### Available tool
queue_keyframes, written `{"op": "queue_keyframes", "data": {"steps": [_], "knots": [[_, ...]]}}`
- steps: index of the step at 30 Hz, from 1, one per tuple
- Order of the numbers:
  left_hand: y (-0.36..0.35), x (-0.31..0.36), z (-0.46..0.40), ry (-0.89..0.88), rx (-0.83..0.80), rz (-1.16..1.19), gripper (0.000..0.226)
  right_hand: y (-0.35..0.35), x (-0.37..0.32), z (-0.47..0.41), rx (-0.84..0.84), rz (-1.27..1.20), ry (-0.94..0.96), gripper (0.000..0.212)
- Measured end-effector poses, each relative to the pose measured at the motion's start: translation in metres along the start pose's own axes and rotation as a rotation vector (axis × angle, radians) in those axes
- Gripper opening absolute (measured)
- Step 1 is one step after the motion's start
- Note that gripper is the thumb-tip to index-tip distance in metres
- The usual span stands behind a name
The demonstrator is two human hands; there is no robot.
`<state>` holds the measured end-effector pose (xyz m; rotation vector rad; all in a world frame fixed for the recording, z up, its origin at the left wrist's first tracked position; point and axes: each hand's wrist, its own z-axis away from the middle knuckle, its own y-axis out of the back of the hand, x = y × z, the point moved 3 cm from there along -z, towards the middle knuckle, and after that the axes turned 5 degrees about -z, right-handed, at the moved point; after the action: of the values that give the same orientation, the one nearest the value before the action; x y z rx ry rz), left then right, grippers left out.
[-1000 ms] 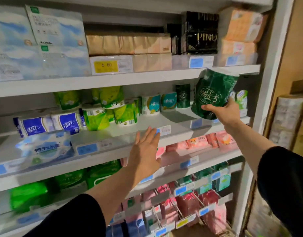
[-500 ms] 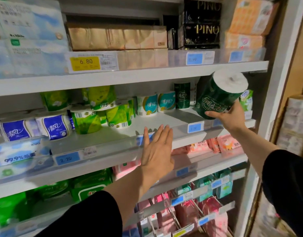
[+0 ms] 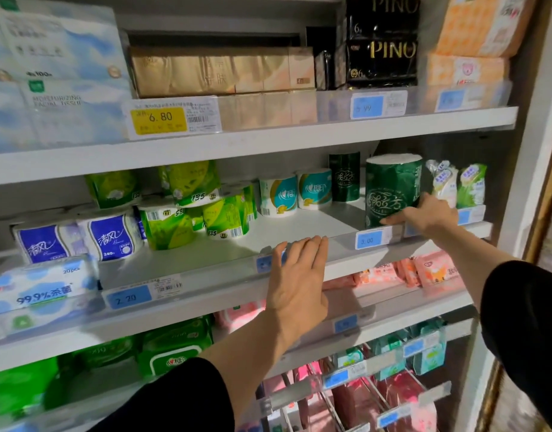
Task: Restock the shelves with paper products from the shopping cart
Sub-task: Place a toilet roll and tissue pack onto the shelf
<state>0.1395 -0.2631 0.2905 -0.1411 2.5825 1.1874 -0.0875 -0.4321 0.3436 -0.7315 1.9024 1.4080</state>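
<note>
A dark green wrapped toilet roll stands upright at the front right of the middle shelf. My right hand grips its lower right side, fingers curled round the base. A second dark green roll stands behind it to the left. My left hand rests flat with straight fingers on the shelf's front rail, holding nothing. The shopping cart is out of view.
Teal-and-white rolls, light green rolls and blue-labelled rolls fill the same shelf to the left; small green packs stand at the far right. Tissue packs sit on the shelf above. Pink packs lie below.
My right hand brought the dark green roll down from a tilted, raised position and stood it upright on the middle shelf. The camera moved closer; my left hand stayed on the rail.
</note>
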Motion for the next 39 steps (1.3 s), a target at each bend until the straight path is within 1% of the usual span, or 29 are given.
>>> {"op": "queue_keyframes", "data": {"steps": [2, 3, 4, 7, 8, 11, 13, 14, 16, 18, 19, 21, 24, 26, 27, 30, 32, 33, 35, 36, 37, 39], "knots": [[-0.003, -0.001, 0.001, -0.002, -0.008, -0.027, 0.096, -0.006, 0.016, -0.024, -0.092, -0.059, -0.039, 0.117], [-0.003, -0.001, 0.001, -0.002, -0.01, -0.035, 0.097, -0.006, 0.019, -0.03, -0.113, -0.118, -0.05, 0.125], [-0.004, -0.001, 0.001, -0.002, -0.009, -0.037, 0.097, -0.003, 0.017, -0.028, -0.13, -0.161, -0.048, 0.124], [-0.006, 0.0, 0.001, -0.004, -0.002, -0.047, 0.098, 0.004, -0.004, -0.004, -0.196, -0.239, -0.063, 0.104], [-0.006, 0.0, 0.001, -0.005, 0.002, -0.05, 0.099, 0.004, -0.003, -0.004, -0.194, -0.249, -0.082, 0.097], [-0.008, 0.0, 0.003, -0.009, 0.005, -0.061, 0.1, 0.004, 0.0, 0.0, -0.197, -0.268, -0.043, 0.074], [-0.008, 0.0, 0.003, -0.014, 0.005, -0.08, 0.1, 0.007, 0.006, 0.01, -0.128, -0.295, 0.011, 0.066], [-0.007, 0.001, 0.003, -0.016, -0.002, -0.087, 0.099, 0.01, 0.009, 0.018, -0.055, -0.322, 0.045, 0.063], [-0.006, 0.004, 0.006, -0.016, -0.017, -0.075, 0.098, 0.019, 0.02, 0.04, 0.132, -0.393, 0.105, 0.063], [-0.007, 0.014, 0.015, -0.005, -0.05, 0.033, 0.096, 0.028, 0.038, 0.068, 0.285, -0.403, 0.127, 0.06], [-0.008, 0.023, 0.022, -0.013, -0.069, 0.114, 0.094, 0.031, 0.051, 0.084, 0.317, -0.381, 0.13, 0.057], [-0.013, 0.051, 0.041, -0.091, -0.135, 0.291, 0.089, 0.035, 0.084, 0.116, 0.342, -0.313, 0.098, 0.049], [-0.027, 0.104, 0.083, -0.228, -0.275, 0.563, 0.079, 0.04, 0.14, 0.183, 0.381, -0.172, 0.042, 0.029], [-0.034, 0.14, 0.118, -0.295, -0.345, 0.76, 0.071, 0.042, 0.183, 0.233, 0.375, -0.097, -0.03, 0.02], [-0.036, 0.156, 0.136, -0.318, -0.386, 0.853, 0.066, 0.044, 0.203, 0.261, 0.365, -0.066, -0.082, 0.018], [-0.043, 0.205, 0.191, -0.378, -0.53, 1.036, 0.053, 0.047, 0.267, 0.342, 0.345, 0.003, -0.262, 0.022], [-0.044, 0.231, 0.222, -0.401, -0.67, 1.07, 0.052, 0.047, 0.3, 0.391, 0.325, 0.075, -0.372, 0.016], [-0.046, 0.243, 0.237, -0.424, -0.743, 1.074, 0.053, 0.046, 0.313, 0.412, 0.296, 0.093, -0.436, 0.016], [-0.053, 0.265, 0.263, -0.492, -0.872, 1.022, 0.061, 0.039, 0.334, 0.449, 0.223, 0.136, -0.536, 0.026], [-0.059, 0.273, 0.275, -0.51, -0.907, 0.979, 0.066, 0.035, 0.344, 0.464, 0.205, 0.174, -0.558, 0.034], [-0.065, 0.279, 0.283, -0.501, -0.923, 0.945, 0.07, 0.03, 0.352, 0.477, 0.198, 0.225, -0.563, 0.043], [-0.078, 0.288, 0.291, -0.459, -0.864, 0.901, 0.079, 0.021, 0.37, 0.495, 0.237, 0.301, -0.601, 0.058]]}}
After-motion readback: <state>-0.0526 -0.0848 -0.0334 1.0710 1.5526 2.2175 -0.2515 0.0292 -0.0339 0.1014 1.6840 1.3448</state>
